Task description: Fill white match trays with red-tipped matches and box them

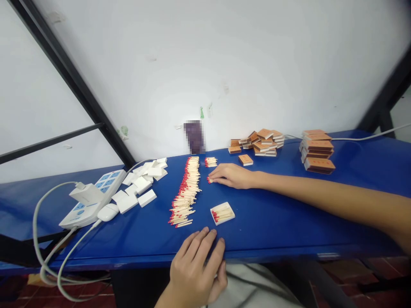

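My right hand reaches in from the right, its fingertips pinched on a few red-tipped matches at the blue tabletop. Just behind it lies a small bundle of matches. To its left runs a long heap of matches, red heads mostly to the left. My left hand rests on the table's front edge, fingers stretched out and holding nothing. Beyond its fingertips sits a white matchbox tray with several matches in it.
White matchbox trays are piled on the left beside a power strip with cables and a white earphone case. Orange matchboxes lie in a loose pile, and a stack of matchboxes stands farther right. One matchbox lies alone.
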### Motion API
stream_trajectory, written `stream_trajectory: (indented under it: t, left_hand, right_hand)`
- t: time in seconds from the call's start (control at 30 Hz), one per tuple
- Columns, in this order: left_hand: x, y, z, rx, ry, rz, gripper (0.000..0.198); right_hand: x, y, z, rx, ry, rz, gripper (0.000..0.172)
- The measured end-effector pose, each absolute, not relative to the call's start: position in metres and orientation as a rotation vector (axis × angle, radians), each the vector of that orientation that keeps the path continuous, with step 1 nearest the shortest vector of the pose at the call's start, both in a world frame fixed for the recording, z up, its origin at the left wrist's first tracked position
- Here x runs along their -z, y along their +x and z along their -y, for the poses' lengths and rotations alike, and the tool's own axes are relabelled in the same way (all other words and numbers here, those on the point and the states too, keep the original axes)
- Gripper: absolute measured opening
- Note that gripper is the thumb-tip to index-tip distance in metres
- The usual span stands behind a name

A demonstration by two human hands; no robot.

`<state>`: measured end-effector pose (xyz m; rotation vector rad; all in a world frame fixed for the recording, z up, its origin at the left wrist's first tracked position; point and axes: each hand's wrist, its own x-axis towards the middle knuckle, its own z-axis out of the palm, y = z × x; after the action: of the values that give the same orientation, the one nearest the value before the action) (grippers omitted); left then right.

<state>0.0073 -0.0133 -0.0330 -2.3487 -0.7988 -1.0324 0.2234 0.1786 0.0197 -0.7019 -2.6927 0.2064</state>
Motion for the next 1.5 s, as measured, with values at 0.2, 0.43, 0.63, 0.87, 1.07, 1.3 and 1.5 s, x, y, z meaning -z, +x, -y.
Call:
stream_trajectory:
  t: [0.2, 0.43, 0.63, 0.87, 1.07, 1.3, 1.5]
  left_hand:
    - [0.034, 0.007, 0.013, 1.044, -2.360, 0.794, 0.029]
    - [0.035, 0.008, 0.014, 1.044, -2.356, 0.798, 0.029]
    - [0.035, 0.007, 0.014, 1.042, -2.356, 0.798, 0.029]
    - [0.035, 0.007, 0.014, 1.037, -2.363, 0.808, 0.029]
    - [0.036, 0.007, 0.015, 1.057, -2.357, 0.798, 0.029]
    - [0.035, 0.007, 0.014, 1.044, -2.355, 0.800, 0.030]
    - [0.035, 0.007, 0.013, 1.044, -2.357, 0.797, 0.030]
  right_hand:
    - [-0.025, 0.218, -0.174, -0.132, -0.677, 2.737, 0.028]
    - [-0.031, 0.214, -0.168, -0.043, -0.756, 2.795, 0.026]
    - [-0.032, 0.214, -0.163, 0.009, -0.736, 2.799, 0.028]
    - [-0.028, 0.214, -0.166, -0.057, -0.757, 2.740, 0.026]
    - [-0.026, 0.214, -0.168, -0.130, -0.739, 2.704, 0.026]
    - [-0.022, 0.217, -0.172, -0.312, -0.733, 2.551, 0.018]
    - [-0.020, 0.217, -0.174, -0.369, -0.738, 2.482, 0.011]
